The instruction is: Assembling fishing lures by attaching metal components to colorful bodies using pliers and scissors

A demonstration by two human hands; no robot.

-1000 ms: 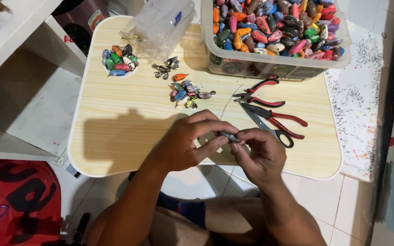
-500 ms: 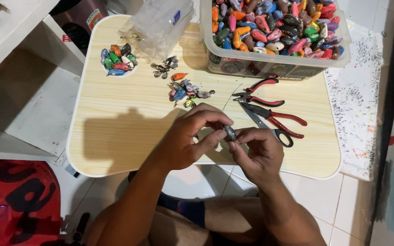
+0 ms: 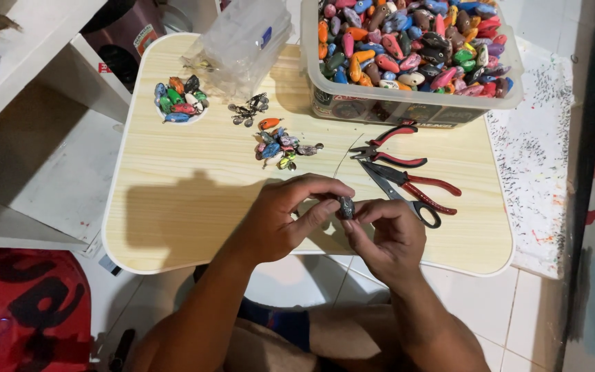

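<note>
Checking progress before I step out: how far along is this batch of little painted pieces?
A few pieces with metal fittings lie on the table. The left hand and right hand pinch one dark piece. The tub of pieces is full.

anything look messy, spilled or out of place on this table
Nothing looks spilled or broken. Both hands, left hand and right hand, pinch a small dark piece over the table. Loose coloured pieces lie in a small heap, pliers and scissors lie flat, and the bin is heaped but contained.
</note>
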